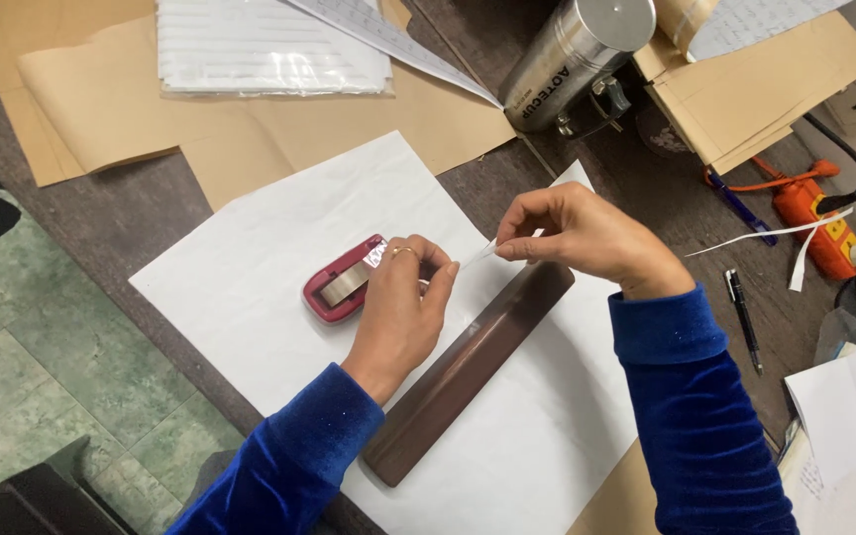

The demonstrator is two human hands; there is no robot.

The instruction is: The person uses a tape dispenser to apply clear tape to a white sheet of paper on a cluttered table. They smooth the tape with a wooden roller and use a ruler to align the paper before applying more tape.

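Tape strip (pixel 478 254) pinched in right hand (pixel 587 238) grip; left hand (pixel 403 312) presses red dispenser (pixel 344 280) on white paper (pixel 250 277)

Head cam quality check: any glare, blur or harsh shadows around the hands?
Head view: light is soft and even, with only faint shadows under the left hand and right hand; glare streaks on the plastic sleeve and the steel canister; hands, red tape dispenser and brown bar are sharp; the tape strip is thin and hard to resolve.
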